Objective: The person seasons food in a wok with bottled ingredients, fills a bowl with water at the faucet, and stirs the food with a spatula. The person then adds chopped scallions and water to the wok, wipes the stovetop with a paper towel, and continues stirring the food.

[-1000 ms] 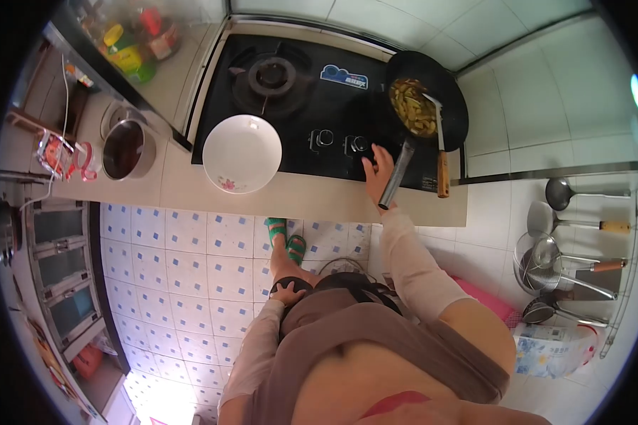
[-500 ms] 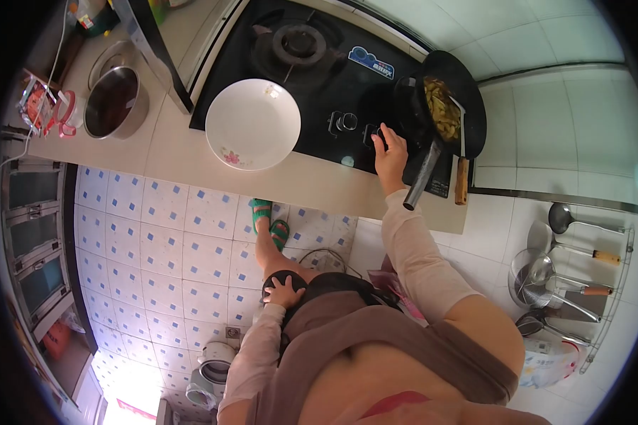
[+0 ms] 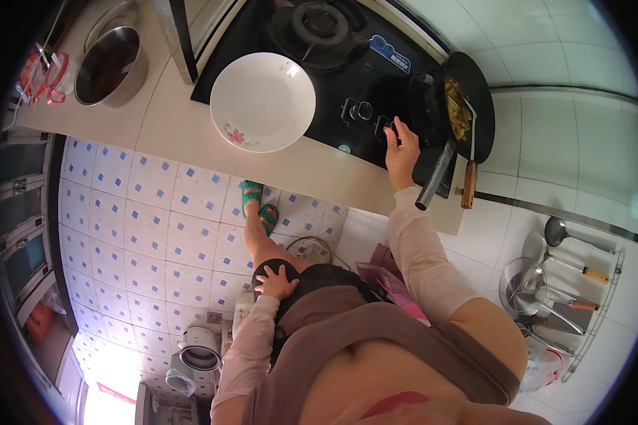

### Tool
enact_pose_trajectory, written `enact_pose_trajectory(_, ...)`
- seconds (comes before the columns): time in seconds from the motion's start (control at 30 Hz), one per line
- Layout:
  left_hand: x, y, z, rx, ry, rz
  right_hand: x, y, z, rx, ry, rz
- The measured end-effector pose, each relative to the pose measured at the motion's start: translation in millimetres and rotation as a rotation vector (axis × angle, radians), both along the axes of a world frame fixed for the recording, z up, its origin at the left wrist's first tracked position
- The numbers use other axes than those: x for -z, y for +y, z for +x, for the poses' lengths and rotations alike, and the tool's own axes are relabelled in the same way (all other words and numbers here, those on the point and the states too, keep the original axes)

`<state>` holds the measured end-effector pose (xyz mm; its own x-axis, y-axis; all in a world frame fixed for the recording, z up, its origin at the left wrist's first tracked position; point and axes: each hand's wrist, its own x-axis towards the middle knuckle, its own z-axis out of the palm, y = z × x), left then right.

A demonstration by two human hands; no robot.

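Observation:
My right hand [image 3: 403, 150] is at the front of the black gas stove [image 3: 333, 81], thumb and fingers closed around a stove knob [image 3: 385, 126] that they partly cover. A second knob [image 3: 362, 110] is just left of it. Close to this hand, a black wok [image 3: 480, 117] holds cooked yellow-brown food [image 3: 458, 112], and its metal handle [image 3: 437, 175] points toward me. A spatula with a wooden handle [image 3: 469, 185] rests in the wok. My left hand [image 3: 277, 282] lies open on my thigh, fingers spread, holding nothing.
A white plate with pink flowers [image 3: 262, 106] sits across the stove's front left edge. Further left on the counter [image 3: 149, 131] stands a steel pot [image 3: 129, 78] with dark liquid. Ladles and strainers hang from a wall rack [image 3: 602, 304] at right.
The view has shifted slightly, so the plate and wok appear further right. My right hand stays at the knob, and my left hand stays on my thigh.

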<state>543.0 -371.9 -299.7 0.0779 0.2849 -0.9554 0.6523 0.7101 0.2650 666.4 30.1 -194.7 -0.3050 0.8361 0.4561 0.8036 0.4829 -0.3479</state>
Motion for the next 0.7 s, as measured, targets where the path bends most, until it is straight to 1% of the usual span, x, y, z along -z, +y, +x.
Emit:
enact_pose_trajectory(0.47,0.3,1.1,2.6,-0.023,-0.004,0.015,1.9,0.8,1.1,-0.010,-0.008,0.008)
enact_pose_trajectory(0.57,-1.1,1.8,2.5,-0.015,0.000,0.016,2.8,1.8,4.3,-0.011,0.001,-0.044)
enact_pose_trajectory(0.67,-3.2,3.9,1.7,-0.007,0.000,0.027,-8.4,-6.2,0.2,0.000,-0.043,-0.005)
enact_pose_trajectory(0.7,-3.7,4.9,0.7,-0.007,0.001,0.031,-10.7,-13.9,-0.7,0.065,0.127,-0.075)
